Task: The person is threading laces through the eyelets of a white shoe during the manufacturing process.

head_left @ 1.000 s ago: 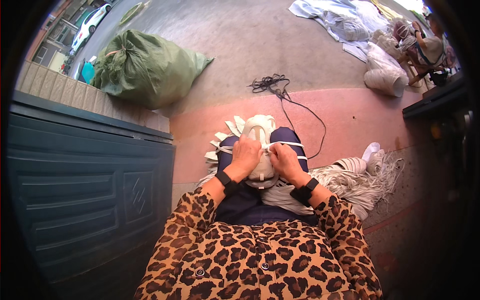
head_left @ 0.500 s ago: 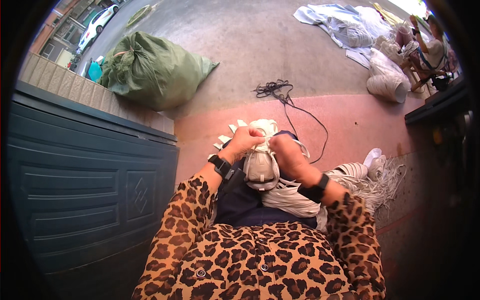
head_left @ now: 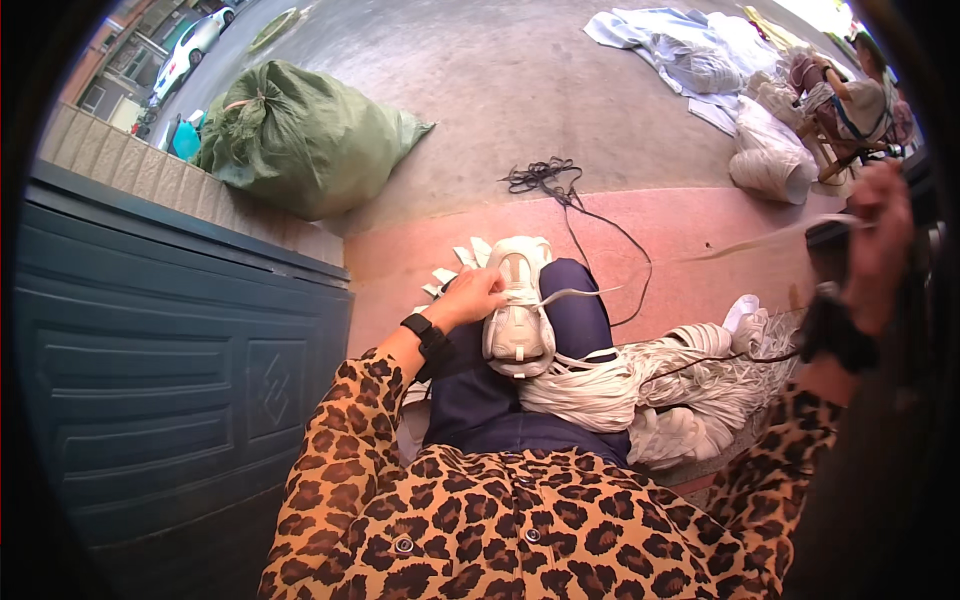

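Observation:
A cream sneaker (head_left: 518, 330) rests on my dark-trousered lap, its heel toward me. At its lacing my left hand (head_left: 474, 296) is closed, fingertips pinching the pale shoelace against the shoe. A stretch of shoelace (head_left: 582, 292) runs rightward off the sneaker. Far out to the right, my right hand (head_left: 880, 235) is raised and somewhat blurred, closed on a pale lace that trails left from it. Whether both stretches are one lace, I cannot tell. Across my right thigh lies a thick bundle of cream laces (head_left: 590, 395).
More pale laces and cream shoes (head_left: 680, 435) lie beside my right leg. White tabs (head_left: 465, 255) stick out beyond my left hand. A black cord (head_left: 545, 178) lies ahead. Left are a green sack (head_left: 310, 140) and a dark door (head_left: 170, 370). Another person (head_left: 860, 100) sits far right.
My right hand has swung from the sneaker far out to the right, with a lace in it. The left hand has stayed at the lacing, and the sneaker is more exposed.

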Tool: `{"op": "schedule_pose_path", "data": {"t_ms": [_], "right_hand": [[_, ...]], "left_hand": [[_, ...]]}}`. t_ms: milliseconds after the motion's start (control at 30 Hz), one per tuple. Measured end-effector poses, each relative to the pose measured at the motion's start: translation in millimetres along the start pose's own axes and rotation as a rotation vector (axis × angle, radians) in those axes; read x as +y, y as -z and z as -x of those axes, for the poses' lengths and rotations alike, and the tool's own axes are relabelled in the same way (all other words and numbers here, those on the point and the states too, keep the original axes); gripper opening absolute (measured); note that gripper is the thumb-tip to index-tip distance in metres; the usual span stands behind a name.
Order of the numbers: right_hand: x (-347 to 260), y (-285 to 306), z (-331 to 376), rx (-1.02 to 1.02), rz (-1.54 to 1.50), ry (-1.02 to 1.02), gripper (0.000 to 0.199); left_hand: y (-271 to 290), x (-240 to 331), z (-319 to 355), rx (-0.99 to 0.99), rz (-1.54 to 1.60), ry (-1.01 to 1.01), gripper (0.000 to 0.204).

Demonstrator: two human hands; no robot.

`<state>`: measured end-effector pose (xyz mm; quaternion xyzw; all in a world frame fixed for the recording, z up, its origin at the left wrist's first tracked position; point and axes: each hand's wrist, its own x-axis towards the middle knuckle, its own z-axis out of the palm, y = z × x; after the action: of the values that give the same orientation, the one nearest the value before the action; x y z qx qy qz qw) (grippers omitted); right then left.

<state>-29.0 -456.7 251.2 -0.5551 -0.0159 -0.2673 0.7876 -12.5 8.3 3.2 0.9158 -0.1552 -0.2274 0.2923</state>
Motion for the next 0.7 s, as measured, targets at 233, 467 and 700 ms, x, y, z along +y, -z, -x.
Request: {"op": "schedule_pose_path", "data": {"t_ms": [233, 467, 700], "right_hand": [[222.1, -123.8, 175.2, -0.840, 0.486, -0.648, 0.021], [281.8, -165.3, 249.3, -0.784, 1.106, -0.199, 0.013], [299.5, -169.0, 251.0, -1.008, 1.200, 0.096, 0.015]], "left_hand": [[3.3, 2.8, 11.9, 0.062, -0.248, -0.123, 0.013], [2.5, -1.6, 30.8, 0.155, -0.405, -0.151, 0.014], [-13.9, -3.0, 34.7, 0.250, -0.468, -0.078, 0.012]]}}
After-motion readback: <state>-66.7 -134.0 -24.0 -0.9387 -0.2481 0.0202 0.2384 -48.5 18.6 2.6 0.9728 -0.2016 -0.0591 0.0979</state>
